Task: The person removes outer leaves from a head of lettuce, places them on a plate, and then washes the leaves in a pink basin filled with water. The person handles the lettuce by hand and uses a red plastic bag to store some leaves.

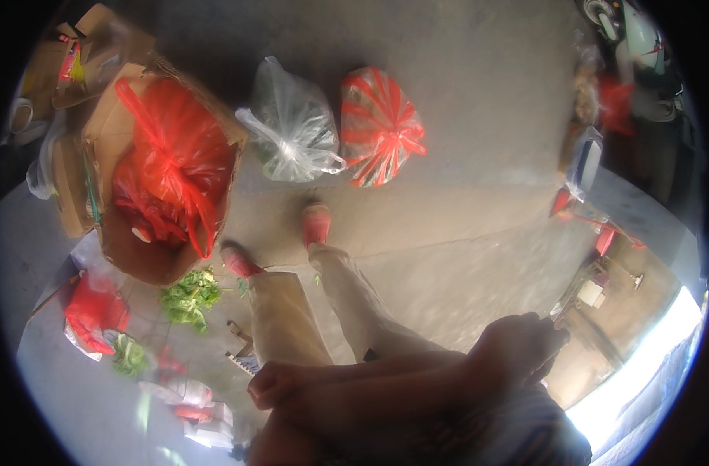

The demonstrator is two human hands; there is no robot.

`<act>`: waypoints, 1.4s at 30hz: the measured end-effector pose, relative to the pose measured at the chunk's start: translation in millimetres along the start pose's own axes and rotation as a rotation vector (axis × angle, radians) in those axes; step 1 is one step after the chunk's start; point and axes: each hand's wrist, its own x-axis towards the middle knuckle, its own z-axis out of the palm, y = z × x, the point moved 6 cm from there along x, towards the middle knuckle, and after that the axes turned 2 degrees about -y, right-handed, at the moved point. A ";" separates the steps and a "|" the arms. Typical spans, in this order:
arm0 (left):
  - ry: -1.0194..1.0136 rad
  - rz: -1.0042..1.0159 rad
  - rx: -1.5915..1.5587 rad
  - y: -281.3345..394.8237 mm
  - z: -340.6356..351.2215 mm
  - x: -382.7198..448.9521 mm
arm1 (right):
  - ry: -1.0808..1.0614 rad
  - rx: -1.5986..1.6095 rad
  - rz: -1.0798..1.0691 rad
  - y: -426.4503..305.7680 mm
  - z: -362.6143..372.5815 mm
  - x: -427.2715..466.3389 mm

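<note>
My forearms lie crossed low in front of my body, in deep shadow. My left hand (511, 349) shows at the right with its fingers bent, and no object is visible in it. At the left, my right hand (276, 381) is curled close to the other arm; the dimness hides whether it grips the arm. Beyond them stretch my legs in beige trousers (284, 314) and pink shoes (316, 224). A cardboard box (165, 262) containing red plastic bags (177, 140) stands ahead on the left. Beside it are a tied clear plastic bag (290, 128) and a tied red-striped bag (380, 128).
Leafy greens (191, 297) lie on the concrete floor (476, 233) below the box. Further left are a red bag (98, 311) and more greens (129, 354). Flattened cardboard (72, 175) leans behind the box. A scooter (639, 41) and several bagged items stand at the right.
</note>
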 end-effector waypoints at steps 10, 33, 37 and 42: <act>0.009 -0.042 0.031 -9.1 -1.0 19.1 | 0.117 0.111 -0.118 -18.7 -19.2 27.3; 0.019 0.021 0.024 -9.2 -9.0 23.4 | 0.324 0.237 -0.228 -32.8 -30.1 106.5; 0.001 0.095 0.083 -6.6 15.2 19.1 | 0.357 0.247 -0.236 -33.1 -34.3 116.8; -0.208 -0.435 -0.574 -19.4 -1.6 29.4 | 0.432 0.283 -0.288 -29.3 -47.9 141.4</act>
